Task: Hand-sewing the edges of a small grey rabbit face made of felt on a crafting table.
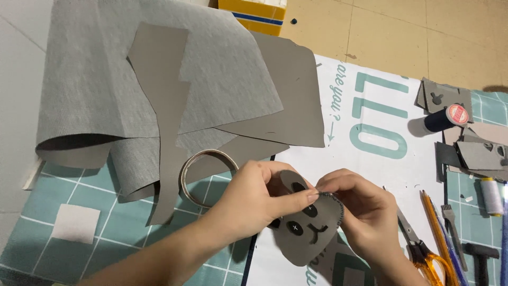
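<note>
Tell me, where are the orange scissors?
The orange-handled scissors lie at the bottom right of the head view, just right of the right hand, beside the pencils.

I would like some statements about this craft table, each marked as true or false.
1. Both hands hold the grey panda-face piece. True: the left hand and the right hand pinch it at its upper edge.
2. The orange-handled scissors lie to the left of the hands. False: they lie to the right, beside the right hand.
3. A spool of dark thread lies at the right side of the table. True.
4. The tape ring rests on top of the panda-face piece. False: it lies apart, left of the left hand.
5. The big grey sheet is rolled up tightly. False: it lies loosely folded.
</note>
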